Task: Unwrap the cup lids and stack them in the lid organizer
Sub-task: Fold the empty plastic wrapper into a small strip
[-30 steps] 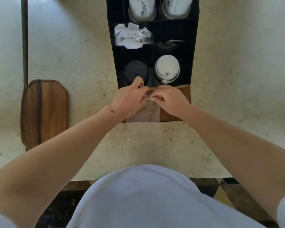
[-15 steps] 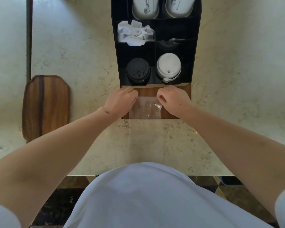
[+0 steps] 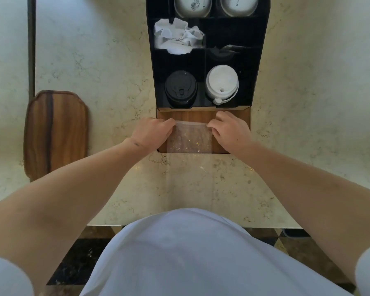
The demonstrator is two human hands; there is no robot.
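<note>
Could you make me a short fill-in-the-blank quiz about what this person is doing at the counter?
1. Both hands, the left hand and the right hand, hold a clear plastic ____ between them.
2. In the organizer, the lid stack left of the white lids is ____ in colour.
3. The wooden board lies to the person's ____.

Missing words: bag; black; left

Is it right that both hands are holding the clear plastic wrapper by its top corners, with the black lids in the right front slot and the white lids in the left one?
Not quite. The head view shows the black lids in the left front slot and the white lids in the right one. The rest holds: the left hand and right hand hold the clear plastic wrapper by its top corners.
</note>
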